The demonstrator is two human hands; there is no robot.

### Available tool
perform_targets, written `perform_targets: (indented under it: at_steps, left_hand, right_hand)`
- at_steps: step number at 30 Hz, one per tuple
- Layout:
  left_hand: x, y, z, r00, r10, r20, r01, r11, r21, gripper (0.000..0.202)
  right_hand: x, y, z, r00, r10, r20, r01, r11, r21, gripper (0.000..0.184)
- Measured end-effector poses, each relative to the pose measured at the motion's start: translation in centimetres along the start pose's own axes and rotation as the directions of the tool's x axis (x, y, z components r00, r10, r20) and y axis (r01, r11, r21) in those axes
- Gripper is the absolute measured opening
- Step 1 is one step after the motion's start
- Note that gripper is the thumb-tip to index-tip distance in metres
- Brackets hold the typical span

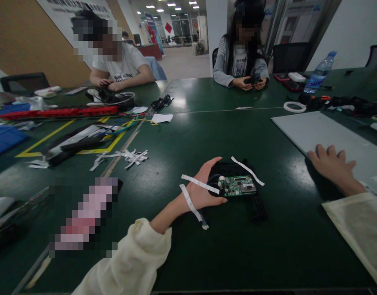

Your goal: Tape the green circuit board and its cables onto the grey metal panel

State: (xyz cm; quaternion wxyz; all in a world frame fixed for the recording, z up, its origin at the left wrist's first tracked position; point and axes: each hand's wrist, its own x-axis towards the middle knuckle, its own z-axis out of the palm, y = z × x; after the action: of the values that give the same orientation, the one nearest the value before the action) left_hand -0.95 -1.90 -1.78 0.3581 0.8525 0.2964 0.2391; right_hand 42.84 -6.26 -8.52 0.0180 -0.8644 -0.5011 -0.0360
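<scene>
My left hand (203, 186) closes round the left side of a black plastic frame (260, 207), thumb at its near side and fingers at the far side. A green circuit board (237, 185) lies on the frame, facing up. Two white paper strips, one across the back of the hand (200, 183) and one near the wrist (190, 203), stick to my skin. Another white strip (247, 170) crosses the frame's far right corner. Fingers spread, my right hand (334, 168) rests at the edge of a light grey panel (323, 131), holding nothing.
Crumpled white strips (131, 157) lie left of centre, with a pixelated phone-like object (86, 217) nearer me. Wires and red parts (65, 111) fill the far left. A tape roll (294, 107) and a water bottle (319, 76) stand far right. Two people sit across the green table (188, 254).
</scene>
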Motion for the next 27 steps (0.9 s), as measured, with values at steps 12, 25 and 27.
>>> perform_targets:
  at_steps: [12,25,27]
  left_hand:
    - [0.2,-0.5,-0.4,0.992,0.030,-0.126,-0.039,0.997,-0.067,0.102]
    - [0.6,-0.3,-1.3,0.973,0.071,-0.219,-0.082,0.996,-0.042,0.099]
    - [0.6,-0.4,-1.6,0.972,0.075,-0.221,-0.086,0.995,-0.042,0.098]
  right_hand:
    - [-1.8,-4.1,-0.6,0.971,-0.239,-0.008,0.239,0.971,0.000,0.066]
    - [-6.2,-9.0,-2.1,0.819,-0.570,-0.066,0.572,0.820,0.025,0.064]
    - [-6.9,-9.6,-2.5,0.799,-0.599,-0.055,0.601,0.797,0.054,0.065]
